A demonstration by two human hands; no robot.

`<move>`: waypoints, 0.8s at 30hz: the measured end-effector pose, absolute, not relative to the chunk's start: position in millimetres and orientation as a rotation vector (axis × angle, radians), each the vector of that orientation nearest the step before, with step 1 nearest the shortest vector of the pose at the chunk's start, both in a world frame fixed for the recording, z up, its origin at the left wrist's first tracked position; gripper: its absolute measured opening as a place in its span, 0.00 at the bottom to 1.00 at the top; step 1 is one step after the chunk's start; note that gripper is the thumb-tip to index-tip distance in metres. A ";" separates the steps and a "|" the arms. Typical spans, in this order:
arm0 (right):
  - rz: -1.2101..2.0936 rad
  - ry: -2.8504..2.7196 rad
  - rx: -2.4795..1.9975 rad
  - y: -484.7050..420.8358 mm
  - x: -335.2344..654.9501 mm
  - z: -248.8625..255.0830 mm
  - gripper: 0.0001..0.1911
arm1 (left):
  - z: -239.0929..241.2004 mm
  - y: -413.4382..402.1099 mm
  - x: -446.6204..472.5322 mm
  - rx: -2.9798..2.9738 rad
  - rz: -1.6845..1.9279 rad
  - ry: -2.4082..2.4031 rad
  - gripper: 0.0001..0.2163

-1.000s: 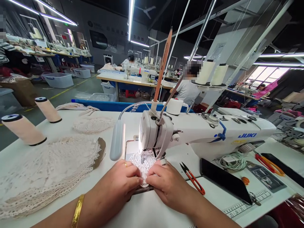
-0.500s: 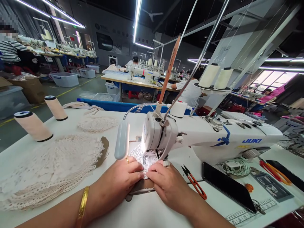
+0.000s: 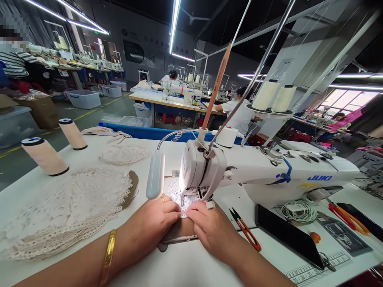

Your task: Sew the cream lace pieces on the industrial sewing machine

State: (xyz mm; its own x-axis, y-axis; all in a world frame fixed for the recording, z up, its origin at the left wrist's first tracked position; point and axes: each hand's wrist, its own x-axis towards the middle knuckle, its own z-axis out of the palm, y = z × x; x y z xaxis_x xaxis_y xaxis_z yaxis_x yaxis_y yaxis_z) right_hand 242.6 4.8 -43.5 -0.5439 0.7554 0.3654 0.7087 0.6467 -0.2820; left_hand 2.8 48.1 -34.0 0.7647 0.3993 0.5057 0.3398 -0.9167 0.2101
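A white lace piece [image 3: 183, 213] lies under the needle area of a white sewing machine [image 3: 248, 169], lit brightly by a lamp [image 3: 156, 175]. My left hand [image 3: 157, 219], wearing a gold ring, pinches the lace's near left edge. From the other side my right hand [image 3: 211, 225] has its fingers closed on the near right edge. Both sets of fingertips are close in front of the presser foot, with a narrow strip of lace between them. Brown material [image 3: 181, 229] shows on the machine bed below the hands. The machine head hides part of the lace.
Stacked lace pieces [image 3: 66, 203] lie at left, behind them a smaller lace pile [image 3: 124, 154] and two thread cones [image 3: 44, 157]. Thread snips [image 3: 247, 231], a black phone [image 3: 287, 235], coiled cable [image 3: 299, 210] and a ruler [image 3: 320, 267] lie at right. Other people sit at machines beyond.
The lace has slid away from me under the machine head, so less of it shows in front of the foot. Both hands have moved slightly forward with it. The view has shifted a little.
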 end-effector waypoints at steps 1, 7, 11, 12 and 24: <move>0.130 -2.410 -1.165 5.2 242.6 -43.9 0.19 | -35.1 49.8 2.6 2.854 0.843 0.606 0.15; 0.093 -2.384 -1.213 9.4 242.3 -46.7 0.22 | -39.4 59.2 0.2 2.896 0.709 0.710 0.14; 0.102 -2.348 -1.241 12.8 242.1 -48.8 0.23 | -40.2 63.8 0.9 2.909 0.765 0.722 0.14; 0.103 -2.343 -1.250 13.3 242.1 -49.1 0.24 | -40.1 64.4 1.4 2.912 0.782 0.721 0.14; 0.063 -2.311 -1.217 12.4 241.0 -47.6 0.22 | -37.9 64.6 -1.3 2.864 0.751 0.818 0.11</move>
State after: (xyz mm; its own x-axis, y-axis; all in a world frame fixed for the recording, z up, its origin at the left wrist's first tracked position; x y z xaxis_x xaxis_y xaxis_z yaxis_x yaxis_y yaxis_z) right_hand 241.0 12.4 -47.6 -0.4588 0.7799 0.4258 0.7556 0.5946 -0.2750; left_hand -1.3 64.6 -37.9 0.7388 0.5132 0.4369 0.4789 -0.8558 0.1955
